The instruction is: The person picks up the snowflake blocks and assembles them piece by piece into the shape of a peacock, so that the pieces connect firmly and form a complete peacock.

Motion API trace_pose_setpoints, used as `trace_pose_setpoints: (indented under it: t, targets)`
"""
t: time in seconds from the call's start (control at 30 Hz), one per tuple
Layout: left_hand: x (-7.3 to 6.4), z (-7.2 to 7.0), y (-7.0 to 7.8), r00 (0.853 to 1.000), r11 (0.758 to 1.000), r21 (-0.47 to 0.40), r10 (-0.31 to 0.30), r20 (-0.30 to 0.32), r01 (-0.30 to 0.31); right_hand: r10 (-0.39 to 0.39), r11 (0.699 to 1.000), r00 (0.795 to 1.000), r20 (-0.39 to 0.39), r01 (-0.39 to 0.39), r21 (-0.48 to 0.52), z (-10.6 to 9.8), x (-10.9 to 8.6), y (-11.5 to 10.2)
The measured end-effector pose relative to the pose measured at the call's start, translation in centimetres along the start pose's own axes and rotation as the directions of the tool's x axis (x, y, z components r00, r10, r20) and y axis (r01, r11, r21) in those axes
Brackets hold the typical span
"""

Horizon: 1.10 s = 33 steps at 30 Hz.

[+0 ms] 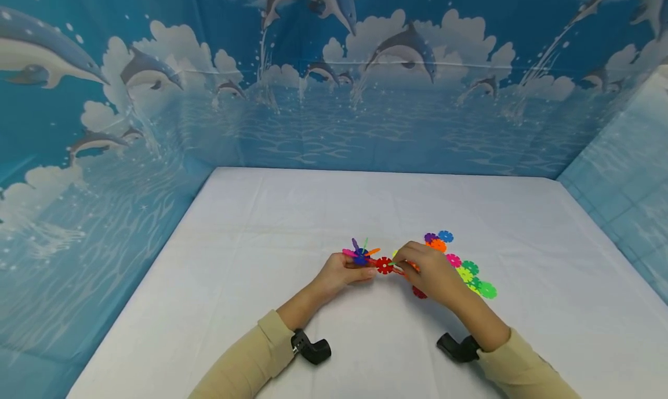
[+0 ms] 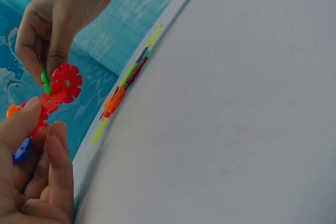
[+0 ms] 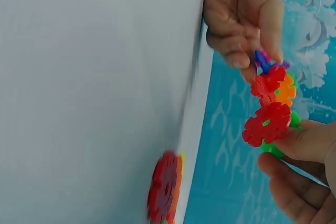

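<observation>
A cluster of joined snowflake-shaped plastic discs is held up between both hands. Its left end has a blue disc [image 1: 361, 256] with purple, pink, orange and green discs standing out from it; red discs [image 1: 384, 265] run toward the right. My left hand [image 1: 340, 275] pinches the cluster near the blue disc with thumb and fingers. My right hand [image 1: 431, 271] pinches a green disc [image 3: 272, 149] right against the red disc at the right end. In the left wrist view that green disc [image 2: 45, 82] shows between right thumb and forefinger.
Several loose discs lie on the white table [image 1: 292, 225] beside and behind the right hand: a blue one [image 1: 446, 236], an orange one [image 1: 437, 246], a pink one [image 1: 453, 260] and a green one [image 1: 487, 289]. A dark red disc [image 1: 420, 293] lies below the right hand.
</observation>
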<state>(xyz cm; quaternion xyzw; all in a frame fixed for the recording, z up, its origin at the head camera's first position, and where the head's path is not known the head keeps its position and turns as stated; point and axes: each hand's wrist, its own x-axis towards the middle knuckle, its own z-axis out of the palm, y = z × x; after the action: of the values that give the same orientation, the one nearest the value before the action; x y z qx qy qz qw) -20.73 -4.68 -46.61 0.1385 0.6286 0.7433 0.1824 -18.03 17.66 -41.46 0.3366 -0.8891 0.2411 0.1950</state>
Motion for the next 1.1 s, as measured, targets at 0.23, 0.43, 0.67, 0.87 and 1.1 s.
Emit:
trace_pose_setpoints:
  t: [0.23,0.43,0.67,0.87,1.1]
  targets:
    - [0.3,-0.3,-0.1,0.998,0.991,-0.128,-0.036,-0.044,0.03,0.124,0.991,0.992,0.02,-0.125,0.051,-0.5,-0.6,1.0]
    - [0.1,-0.2,0.1,0.999,0.998,-0.046,-0.035,-0.003,0.035,0.14,0.985,0.99,0.036,-0.143,0.102,-0.5,-0.6,1.2]
    - [0.1,-0.1,0.0,1.0,0.998,-0.054,-0.019,0.015,0.02,0.247,0.956,0.963,0.108,-0.26,0.137,-1.7,-1.1,2.0]
    - [0.2,-0.2,-0.1,1.0,1.0,0.014,-0.02,0.011,0.02,0.423,0.896,0.89,0.172,-0.439,0.068,-3.7,-2.2,4.1]
    - [0.2,-0.4,-0.1,0.999,1.0,0.016,-0.022,0.025,0.021,0.584,0.799,0.765,0.272,-0.601,-0.025,-5.7,-3.9,7.5]
